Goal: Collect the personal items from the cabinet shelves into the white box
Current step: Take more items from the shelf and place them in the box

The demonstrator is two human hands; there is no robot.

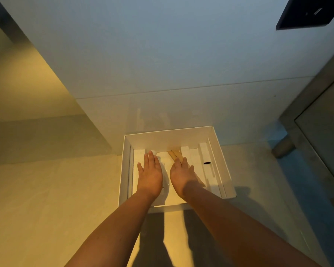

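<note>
While left hand [149, 174] & right hand [182, 175] lie flat w/ straight fingers (gripping nothing), shallow white cardboard box [170, 132] sits beneath them; settle contents gently, esp. tan wooden-looking stick [173, 153] by right fingertips.

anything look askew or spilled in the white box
Only mildly: a tan stick-like item lies diagonally in the white box, partly hidden by the right hand, while the white blocks beside it run parallel to the walls. Nothing looks spilled or damaged.
</note>
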